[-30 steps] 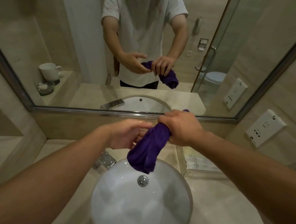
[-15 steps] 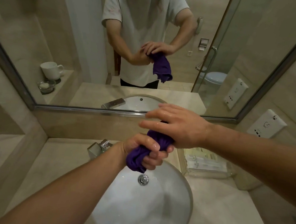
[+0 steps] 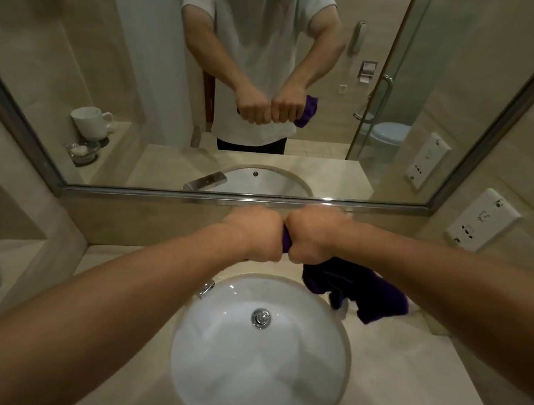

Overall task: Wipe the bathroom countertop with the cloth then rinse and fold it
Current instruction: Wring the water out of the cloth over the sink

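In the head view, the cloth point(image 3: 363, 294) is held above the far rim of the sink point(image 3: 216, 372), at about twelve to two o'clock from the drain point(image 3: 261, 317). It is deep purple and dark, and it looks soft and thick. Its upper part is clenched inside both fists, which are pressed knuckle to knuckle. The left hand point(image 3: 254, 234) is curled tightly round one end, and the right hand point(image 3: 315, 237) is curled round the part next to it. Only a narrow, tightly bunched strip of purple is seen in the gap between them.

The loose remainder is seen hanging below the right wrist in crumpled, uneven folds. It hangs over the sink's rim and the countertop point(image 3: 404, 386) at two o'clock from the drain. Whether it touches the surface cannot be told.

A chrome faucet point(image 3: 206, 288) is partly hidden under the left forearm at ten o'clock. In the mirror point(image 3: 142, 67) at twelve o'clock, both closed fists are reflected, with a purple end bulging beside them.
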`<state>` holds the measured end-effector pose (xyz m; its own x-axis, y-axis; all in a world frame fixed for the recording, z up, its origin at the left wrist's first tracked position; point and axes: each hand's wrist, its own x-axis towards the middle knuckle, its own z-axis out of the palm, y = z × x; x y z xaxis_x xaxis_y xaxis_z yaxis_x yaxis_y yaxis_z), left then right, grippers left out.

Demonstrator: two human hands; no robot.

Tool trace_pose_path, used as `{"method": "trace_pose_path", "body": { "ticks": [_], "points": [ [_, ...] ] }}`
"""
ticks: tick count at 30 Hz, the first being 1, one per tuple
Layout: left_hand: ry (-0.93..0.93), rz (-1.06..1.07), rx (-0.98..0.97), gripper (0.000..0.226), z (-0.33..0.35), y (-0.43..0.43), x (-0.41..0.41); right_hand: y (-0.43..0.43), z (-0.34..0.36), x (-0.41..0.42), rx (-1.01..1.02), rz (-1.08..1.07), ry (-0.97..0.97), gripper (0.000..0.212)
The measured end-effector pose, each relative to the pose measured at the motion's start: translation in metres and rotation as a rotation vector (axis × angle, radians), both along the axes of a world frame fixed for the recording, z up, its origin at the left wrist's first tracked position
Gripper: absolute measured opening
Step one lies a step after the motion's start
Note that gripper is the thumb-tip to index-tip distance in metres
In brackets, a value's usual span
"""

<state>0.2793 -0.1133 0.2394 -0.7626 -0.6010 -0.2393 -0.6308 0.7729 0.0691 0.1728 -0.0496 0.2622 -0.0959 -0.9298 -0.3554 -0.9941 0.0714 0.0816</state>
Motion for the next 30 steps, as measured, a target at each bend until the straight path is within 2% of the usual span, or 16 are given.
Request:
{"method": "trace_pose_path", "body": {
  "ticks": [3, 6, 8, 11, 13, 14, 16, 18, 22, 24, 26, 28, 30],
  "points": [
    [0.059, -0.2, -0.349, 0.005, 0.0, -0.006, -0.002, -0.01, -0.004, -0.014, 0.084, -0.207, -0.399, 0.016],
    [0.147, -0.376, -0.498, 0.02, -0.005, -0.021, -0.003, -0.007, -0.015, -0.023, 0.098, -0.343, -0.886, 0.02],
    [0.174, -0.5, -0.543, 0.022, -0.01, -0.03, -0.002, -0.002, -0.033, -0.023, 0.116, -0.442, -1.169, 0.027],
    [0.127, -0.676, -0.538, 0.022, -0.018, -0.041, -0.002, 0.004, -0.063, -0.015, 0.31, -0.571, -1.587, 0.032],
    [0.111, -0.742, -0.523, 0.021, -0.026, -0.044, -0.002, 0.006, -0.074, -0.012, 0.413, -0.626, -1.731, 0.028],
    [0.119, -0.756, -0.523, 0.02, -0.03, -0.045, -0.003, 0.006, -0.076, -0.013, 0.427, -0.63, -1.739, 0.028],
    [0.145, -0.745, -0.531, 0.017, -0.035, -0.046, -0.003, 0.006, -0.078, -0.014, 0.396, -0.61, -1.666, 0.027],
    [0.166, -0.681, -0.543, 0.013, -0.039, -0.048, -0.004, 0.005, -0.073, -0.015, 0.28, -0.588, -1.502, 0.026],
    [0.171, -0.417, -0.544, 0.024, -0.038, -0.037, -0.007, -0.004, -0.055, -0.021, 0.016, -0.454, -0.963, 0.023],
    [0.167, -0.228, -0.422, 0.03, -0.037, -0.025, -0.009, -0.009, -0.048, -0.027, -0.034, -0.307, -0.679, 0.02],
    [0.216, -0.032, -0.104, 0.036, -0.034, -0.016, -0.01, -0.009, -0.043, -0.032, -0.102, -0.178, -0.43, 0.013],
    [0.362, 0.139, 0.48, 0.048, -0.028, -0.014, -0.003, -0.002, -0.036, -0.038, -0.184, -0.041, -0.187, 0.014],
    [0.498, 0.254, 1.124, 0.048, -0.024, -0.017, 0.012, 0.007, -0.032, -0.049, -0.31, 0.139, -0.026, 0.019]
  ]
}}
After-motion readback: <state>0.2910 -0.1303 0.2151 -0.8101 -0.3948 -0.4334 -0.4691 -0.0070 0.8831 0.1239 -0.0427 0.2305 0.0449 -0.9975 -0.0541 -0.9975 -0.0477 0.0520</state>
